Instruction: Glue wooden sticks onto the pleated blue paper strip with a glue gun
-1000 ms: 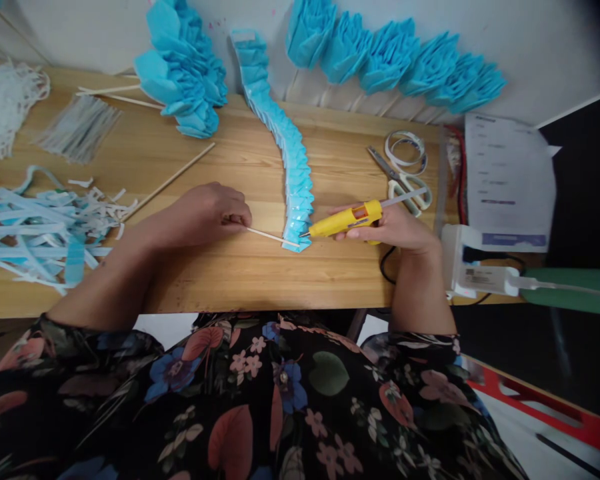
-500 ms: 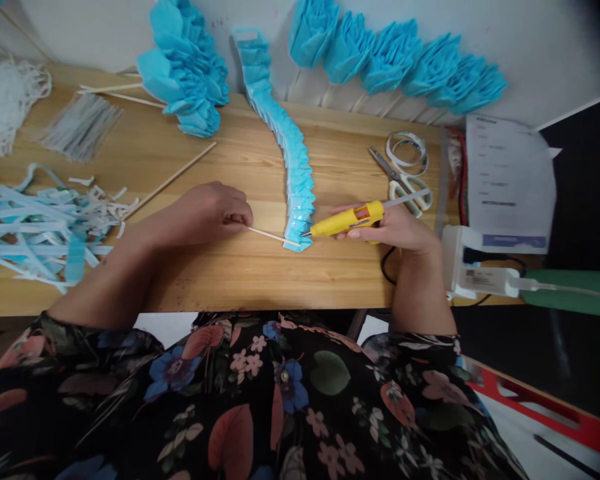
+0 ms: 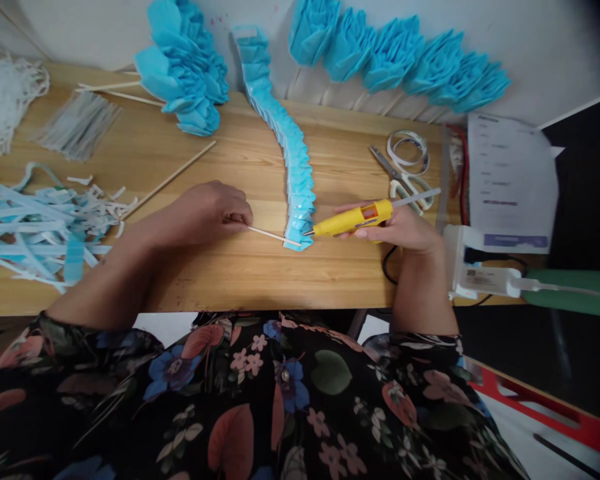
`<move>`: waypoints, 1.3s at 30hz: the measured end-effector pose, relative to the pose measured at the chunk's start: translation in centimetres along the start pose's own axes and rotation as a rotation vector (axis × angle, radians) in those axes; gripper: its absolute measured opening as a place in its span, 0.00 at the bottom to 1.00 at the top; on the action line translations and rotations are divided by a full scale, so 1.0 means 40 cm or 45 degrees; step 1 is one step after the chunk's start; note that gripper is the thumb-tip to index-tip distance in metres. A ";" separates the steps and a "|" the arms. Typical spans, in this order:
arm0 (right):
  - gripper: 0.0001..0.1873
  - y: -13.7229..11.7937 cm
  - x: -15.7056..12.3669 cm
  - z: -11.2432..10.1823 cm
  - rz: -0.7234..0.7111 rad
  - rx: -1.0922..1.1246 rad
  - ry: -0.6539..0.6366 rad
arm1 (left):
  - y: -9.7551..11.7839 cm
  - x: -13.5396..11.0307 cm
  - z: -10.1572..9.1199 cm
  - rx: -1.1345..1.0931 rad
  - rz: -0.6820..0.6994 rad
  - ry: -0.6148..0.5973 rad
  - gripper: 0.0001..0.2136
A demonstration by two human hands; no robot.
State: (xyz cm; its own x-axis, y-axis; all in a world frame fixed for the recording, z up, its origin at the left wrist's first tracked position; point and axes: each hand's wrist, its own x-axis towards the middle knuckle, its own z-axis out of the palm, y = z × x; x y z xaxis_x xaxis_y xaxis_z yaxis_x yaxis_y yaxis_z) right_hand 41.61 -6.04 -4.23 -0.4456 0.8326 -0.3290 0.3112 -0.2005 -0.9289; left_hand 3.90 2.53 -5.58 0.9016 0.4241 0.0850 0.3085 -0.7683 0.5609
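Observation:
My left hand point(image 3: 220, 212) is closed, pinching a thin wooden stick point(image 3: 270, 234) whose far end lies across the near end of a pleated blue paper strip point(image 3: 298, 177). The strip curves over the table and up against the wall at the back. In my right hand point(image 3: 405, 227) is a yellow hot glue gun point(image 3: 363, 218), with a translucent glue stick point(image 3: 417, 197) jutting from its rear. Its metal nozzle points left and is at the strip's near end, just beside the stick's tip. Whether glue is coming out I cannot tell.
Scissors point(image 3: 396, 175) and a roll of white tape point(image 3: 409, 152) lie behind my right hand. Blue paper flowers point(image 3: 393, 53) on sticks lean against the wall. Paper scraps point(image 3: 35, 230), a loose stick point(image 3: 170, 179) and twist ties point(image 3: 79, 125) lie left. A white power strip point(image 3: 457, 260) stands right.
The glue gun and my right hand have shifted slightly to the right, the nozzle staying at the strip's near end. My left hand and the stick have not visibly moved.

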 end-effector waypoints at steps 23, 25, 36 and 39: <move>0.27 0.006 -0.001 -0.005 -0.054 -0.024 0.026 | -0.002 0.001 -0.004 0.061 -0.029 -0.074 0.13; 0.27 0.003 -0.003 -0.003 -0.059 -0.005 0.014 | -0.003 0.002 -0.004 0.068 -0.036 -0.083 0.12; 0.26 -0.010 0.012 0.010 -0.034 -0.060 0.006 | -0.002 0.000 -0.003 0.054 -0.031 -0.053 0.12; 0.27 -0.008 0.001 0.001 -0.021 -0.069 0.025 | -0.002 0.000 -0.001 0.059 -0.038 -0.059 0.13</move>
State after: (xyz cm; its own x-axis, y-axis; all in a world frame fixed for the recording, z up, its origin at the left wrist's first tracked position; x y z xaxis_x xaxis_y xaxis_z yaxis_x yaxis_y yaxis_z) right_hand 41.47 -5.96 -3.94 -0.4346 0.8456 -0.3098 0.3493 -0.1588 -0.9235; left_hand 3.85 2.63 -5.58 0.9045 0.4255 0.0300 0.3484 -0.7775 0.5236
